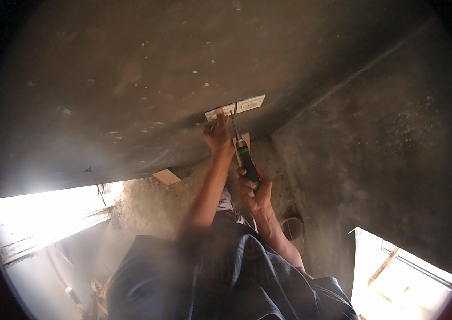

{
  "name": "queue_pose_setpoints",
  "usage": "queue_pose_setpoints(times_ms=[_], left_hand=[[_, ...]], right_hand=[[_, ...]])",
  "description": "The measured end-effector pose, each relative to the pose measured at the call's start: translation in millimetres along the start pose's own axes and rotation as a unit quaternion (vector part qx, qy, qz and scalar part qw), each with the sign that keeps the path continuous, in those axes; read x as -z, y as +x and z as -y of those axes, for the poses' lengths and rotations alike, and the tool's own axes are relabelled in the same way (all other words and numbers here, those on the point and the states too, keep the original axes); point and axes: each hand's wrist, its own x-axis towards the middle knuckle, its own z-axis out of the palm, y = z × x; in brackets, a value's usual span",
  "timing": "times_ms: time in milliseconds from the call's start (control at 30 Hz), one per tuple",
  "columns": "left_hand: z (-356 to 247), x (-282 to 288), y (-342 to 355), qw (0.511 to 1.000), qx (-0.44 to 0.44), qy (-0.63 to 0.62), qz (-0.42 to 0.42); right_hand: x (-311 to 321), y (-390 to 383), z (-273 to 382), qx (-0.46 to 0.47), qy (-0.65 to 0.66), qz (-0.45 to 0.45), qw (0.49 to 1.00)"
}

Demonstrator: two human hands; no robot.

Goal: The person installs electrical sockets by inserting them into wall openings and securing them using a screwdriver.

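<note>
Two white rectangular wall plates sit side by side on the dark grey wall, like socket or switch plates. At the left wall plate (227, 109), my left hand (218, 136) has one digit on its face and the others curled at its lower edge. My right hand (256, 192) is wrapped round the body of a black and green power screwdriver (244, 158). Its long thin bit points up at the right part of that plate; whether a screw is at the tip is too small to tell. The right wall plate (250, 104) is untouched by either hand.
A pale flat rectangular piece (167, 176) lies lower left near the wall's foot. Beside my right forearm stands a round bucket-like container (291, 228). A side wall (375, 144) meets the plate wall on the right. Bright openings glare at lower left and lower right.
</note>
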Motion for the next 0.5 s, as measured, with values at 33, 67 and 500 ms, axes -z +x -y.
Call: queue_pose_setpoints(times_ms=[33, 67, 500], left_hand=[[0, 0, 1, 1.0, -0.003, 0.003, -0.008], [-2, -1, 1, 1.0, -0.004, 0.004, -0.013], [12, -1, 12, 1.0, -0.022, 0.009, 0.004]], right_hand=[[1, 1, 0, -0.014, 0.012, 0.007, 1.0], [5, 4, 4, -0.03, 0.026, 0.012, 0.999], [34, 23, 11, -0.307, 0.404, 0.059, 0.86]])
